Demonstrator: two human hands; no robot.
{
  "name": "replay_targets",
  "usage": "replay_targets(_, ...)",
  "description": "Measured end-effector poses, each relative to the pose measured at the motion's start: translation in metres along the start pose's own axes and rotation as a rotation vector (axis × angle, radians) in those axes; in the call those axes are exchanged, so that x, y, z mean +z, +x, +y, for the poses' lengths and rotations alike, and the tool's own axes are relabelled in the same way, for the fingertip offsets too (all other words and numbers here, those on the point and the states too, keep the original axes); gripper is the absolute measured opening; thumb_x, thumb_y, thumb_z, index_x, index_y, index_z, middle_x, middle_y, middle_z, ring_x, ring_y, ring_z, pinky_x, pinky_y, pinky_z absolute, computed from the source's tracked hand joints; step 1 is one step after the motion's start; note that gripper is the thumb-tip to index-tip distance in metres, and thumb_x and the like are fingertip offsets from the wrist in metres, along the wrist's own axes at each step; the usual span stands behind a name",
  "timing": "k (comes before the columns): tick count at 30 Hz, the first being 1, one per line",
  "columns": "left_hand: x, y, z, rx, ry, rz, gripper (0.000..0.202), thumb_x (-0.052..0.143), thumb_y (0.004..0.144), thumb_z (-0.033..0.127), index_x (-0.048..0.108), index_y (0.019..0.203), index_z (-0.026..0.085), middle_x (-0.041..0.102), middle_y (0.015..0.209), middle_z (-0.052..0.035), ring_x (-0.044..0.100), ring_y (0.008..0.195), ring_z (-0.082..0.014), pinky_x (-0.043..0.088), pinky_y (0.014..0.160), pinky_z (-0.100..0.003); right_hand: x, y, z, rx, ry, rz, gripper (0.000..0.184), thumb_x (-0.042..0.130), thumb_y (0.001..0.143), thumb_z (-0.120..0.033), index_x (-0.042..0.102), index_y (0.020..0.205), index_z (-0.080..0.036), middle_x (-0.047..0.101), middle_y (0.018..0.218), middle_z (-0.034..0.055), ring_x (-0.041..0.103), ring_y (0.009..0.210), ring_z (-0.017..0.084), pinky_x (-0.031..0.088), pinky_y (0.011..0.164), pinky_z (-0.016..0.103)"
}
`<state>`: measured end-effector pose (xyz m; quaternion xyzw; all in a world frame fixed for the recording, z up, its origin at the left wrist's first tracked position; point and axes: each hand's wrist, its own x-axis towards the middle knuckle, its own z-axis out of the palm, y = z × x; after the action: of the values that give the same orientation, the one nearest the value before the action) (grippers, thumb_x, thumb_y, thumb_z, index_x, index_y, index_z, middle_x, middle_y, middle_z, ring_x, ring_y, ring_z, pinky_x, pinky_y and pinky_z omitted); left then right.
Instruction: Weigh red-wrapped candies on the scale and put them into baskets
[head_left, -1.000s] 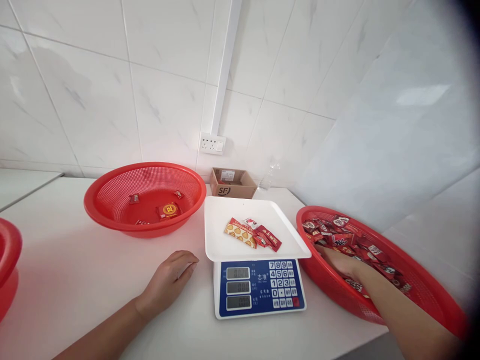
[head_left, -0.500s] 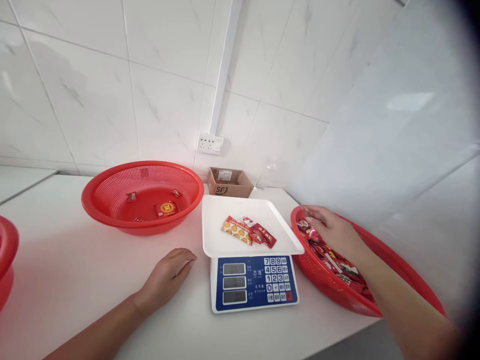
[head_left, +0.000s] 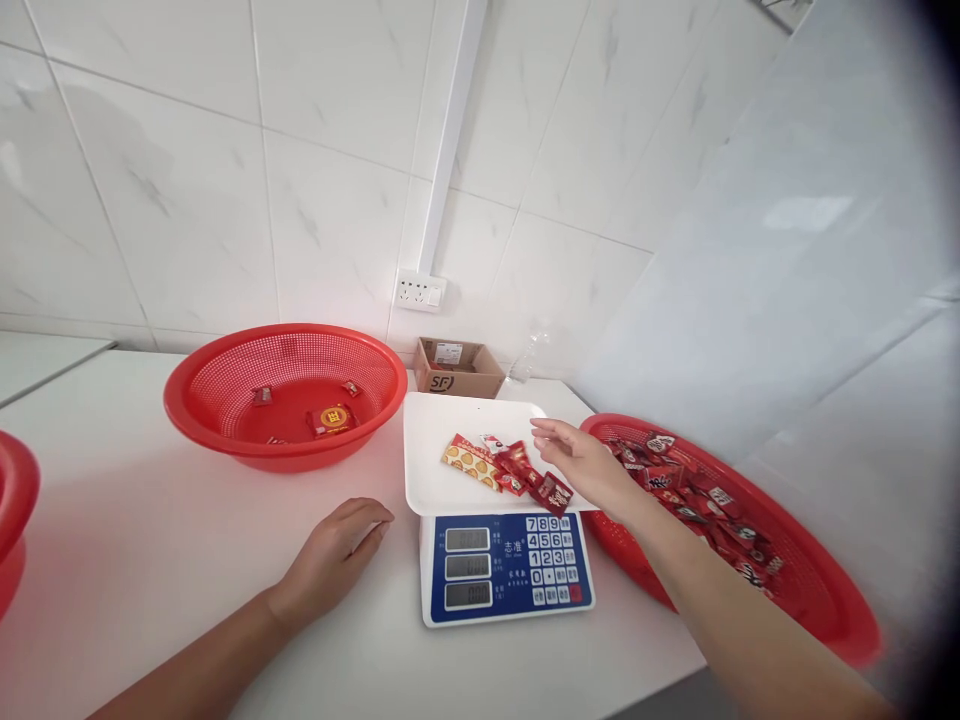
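Note:
My right hand (head_left: 574, 455) hovers over the right side of the white weighing tray (head_left: 431, 490), fingers apart and holding nothing. Just to its left lie several small wrapped snacks. Among them are a packet with a yellow heart-like pattern (head_left: 471, 462), a red packet (head_left: 517, 458) and a dark red packet (head_left: 553, 494) at the tray's front edge. Below the tray is the digital scale's blue panel (head_left: 514, 570), with number keys and three displays. My left hand (head_left: 337, 545) rests on the table left of the scale, its fingers loosely curled together with nothing visible in them.
A red basket (head_left: 840, 620) full of small wrapped snacks stands at right, under my right forearm. Another red basket (head_left: 187, 400) with a few packets is at back left. A cardboard box (head_left: 469, 382) and a clear plastic bottle (head_left: 531, 357) stand by the wall.
My right hand has moved left from the right basket to over the tray and opened. More red packets now lie on the tray. My left hand has stayed put.

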<state>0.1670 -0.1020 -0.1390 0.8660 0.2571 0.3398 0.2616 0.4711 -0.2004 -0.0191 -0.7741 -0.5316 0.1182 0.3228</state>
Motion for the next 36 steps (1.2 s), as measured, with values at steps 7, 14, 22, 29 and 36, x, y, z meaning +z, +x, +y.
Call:
replay_targets(7, 0.0, 0.001, 0.001, 0.004, -0.01, -0.014, 0.02, 0.043, 0.088, 0.027, 0.063, 0.089, 0.022, 0.068, 0.09, -0.004, 0.063, 0.085, -0.0157, 0.053, 0.074, -0.024, 0.029, -0.014, 0.0, -0.078, -0.266, -0.277, 0.065, 0.04, 0.082, -0.059, 0.032, 0.14, -0.03, 0.025, 0.149, 0.0078, 0.012, 0.138, 0.029, 0.018, 0.109, 0.055)
replay_targets(14, 0.001, 0.0, 0.0, 0.0, -0.011, 0.001, 0.022, 0.043, 0.088, 0.03, 0.063, 0.089, 0.022, 0.068, 0.089, -0.0048, 0.063, 0.083, -0.0167, 0.053, 0.072, -0.025, 0.036, 0.005, 0.013, -0.194, -0.237, -0.173, 0.056, 0.039, 0.083, -0.058, 0.053, 0.122, -0.021, 0.03, 0.146, 0.0139, 0.013, 0.139, 0.027, 0.019, 0.108, 0.051)
replay_targets(22, 0.001, 0.001, 0.002, -0.001, -0.033, 0.011, 0.02, 0.044, 0.087, 0.029, 0.063, 0.088, 0.023, 0.068, 0.088, -0.0044, 0.064, 0.082, -0.0164, 0.053, 0.071, -0.024, 0.048, 0.018, -0.009, -0.217, -0.316, -0.285, 0.069, 0.047, 0.076, -0.064, 0.037, 0.137, -0.034, 0.02, 0.151, 0.0038, 0.005, 0.139, 0.032, 0.006, 0.106, 0.063)
replay_targets(29, 0.0, 0.0, 0.003, 0.003, -0.039, 0.013, 0.02, 0.043, 0.087, 0.028, 0.062, 0.086, 0.022, 0.067, 0.086, -0.004, 0.064, 0.08, -0.0157, 0.053, 0.07, -0.023, 0.058, 0.019, -0.008, -0.343, -0.299, -0.163, 0.053, 0.05, 0.078, -0.056, 0.056, 0.121, -0.027, 0.049, 0.133, 0.006, 0.038, 0.125, 0.026, 0.028, 0.105, 0.049)
replay_targets(36, 0.0, -0.001, 0.004, 0.005, -0.044, 0.0, 0.021, 0.042, 0.087, 0.028, 0.062, 0.086, 0.022, 0.067, 0.086, -0.0042, 0.063, 0.082, -0.016, 0.052, 0.072, -0.024, 0.032, -0.053, -0.01, -0.26, 0.079, 0.412, 0.04, 0.044, 0.084, -0.047, 0.057, 0.114, -0.023, 0.05, 0.13, 0.01, 0.043, 0.123, 0.025, 0.035, 0.104, 0.044)
